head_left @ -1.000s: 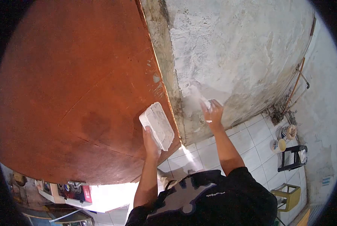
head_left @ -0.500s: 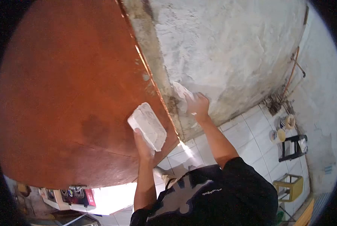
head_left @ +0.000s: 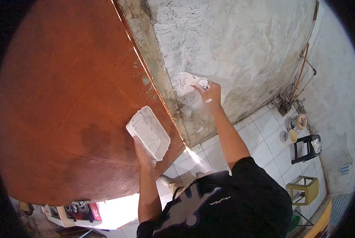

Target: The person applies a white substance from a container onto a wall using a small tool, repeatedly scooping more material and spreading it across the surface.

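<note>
My left hand (head_left: 144, 154) is closed on a white plastic tub (head_left: 134, 133) smeared with pale plaster, its thumb along the near side and the other fingers hidden beneath. The tub is tilted in front of a large reddish-brown panel (head_left: 66, 87). In my right hand (head_left: 211, 95) is a flat whitish scraper (head_left: 187, 84), pinched between thumb and fingers and crusted with plaster. Its edge lies against or very close to the patchy grey wall (head_left: 245, 51), near the strip of bare cement beside the panel. Rough white plaster covers the wall above the scraper.
White floor tiles (head_left: 260, 131) run along the wall's foot. To the right stand a black stool (head_left: 306, 148), a yellow stool (head_left: 304, 189) and a pale bucket (head_left: 290, 137). A rusty pipe (head_left: 300, 73) climbs near the corner. Cluttered shelving (head_left: 80, 210) stands at lower left.
My right hand has moved slightly up the wall and turned the scraper, whose flat face now shows more. The tub in my left hand has shifted a little left; the view has shifted slightly too.
</note>
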Available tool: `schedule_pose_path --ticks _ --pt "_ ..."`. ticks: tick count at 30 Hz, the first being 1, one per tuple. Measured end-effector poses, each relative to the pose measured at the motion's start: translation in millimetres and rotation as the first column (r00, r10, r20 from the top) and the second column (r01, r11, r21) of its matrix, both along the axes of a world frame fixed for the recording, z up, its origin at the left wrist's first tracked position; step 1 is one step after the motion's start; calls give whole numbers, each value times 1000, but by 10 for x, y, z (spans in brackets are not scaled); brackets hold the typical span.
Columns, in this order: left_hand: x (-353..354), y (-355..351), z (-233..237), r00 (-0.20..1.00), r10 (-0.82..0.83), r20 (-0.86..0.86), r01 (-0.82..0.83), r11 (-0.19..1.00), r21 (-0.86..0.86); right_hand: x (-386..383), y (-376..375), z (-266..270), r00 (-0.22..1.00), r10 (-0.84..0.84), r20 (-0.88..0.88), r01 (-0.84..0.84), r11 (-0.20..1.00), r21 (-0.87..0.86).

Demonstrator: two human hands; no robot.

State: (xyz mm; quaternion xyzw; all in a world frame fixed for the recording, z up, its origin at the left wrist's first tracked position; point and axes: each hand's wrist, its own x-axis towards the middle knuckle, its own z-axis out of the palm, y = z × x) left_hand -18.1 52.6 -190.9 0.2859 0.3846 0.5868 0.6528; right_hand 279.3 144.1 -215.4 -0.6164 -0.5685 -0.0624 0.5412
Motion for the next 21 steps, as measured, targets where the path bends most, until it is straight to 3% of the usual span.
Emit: schedule_pose_path --ticks 1,3,4,6,7,9,13,15,17,19,21 --pt "-23 13 -38 1000 -7 3 7 1000 19 17 1 -2 1000 -6 -3 6 1000 4" --pt "-38 17 -55 1000 -17 0 17 999 33 51 -39 -37 996 -62 64 45 971 235" --pt "-41 11 -47 1000 -11 1 11 1000 27 44 -93 -79 996 -63 62 47 972 232" --pt "-46 13 -52 1000 3 7 -3 1000 21 -33 -240 -175 974 -221 46 214 969 119" --pt "-50 13 -61 1000 -4 7 3 1000 27 -107 -317 -160 975 -217 46 210 970 118" --pt "-63 29 -97 1000 -10 7 10 999 37 -263 -444 -67 957 -191 220 147 969 198" --pt "-30 18 -73 1000 -28 -14 28 999 45 -549 -340 131 992 -45 119 28 990 139" --pt "2 3 -5 999 -23 -24 24 999 25 -554 -343 174 993 -91 77 79 987 137" --pt "41 -11 32 997 -32 -68 41 991 126 -501 -356 204 990 -134 45 127 984 127" --pt "24 15 3 998 -41 -55 47 994 95 -413 -363 149 967 -201 154 182 974 133" --pt "-12 18 -37 998 -43 -46 46 997 63 -273 -320 19 964 -241 113 220 961 167"
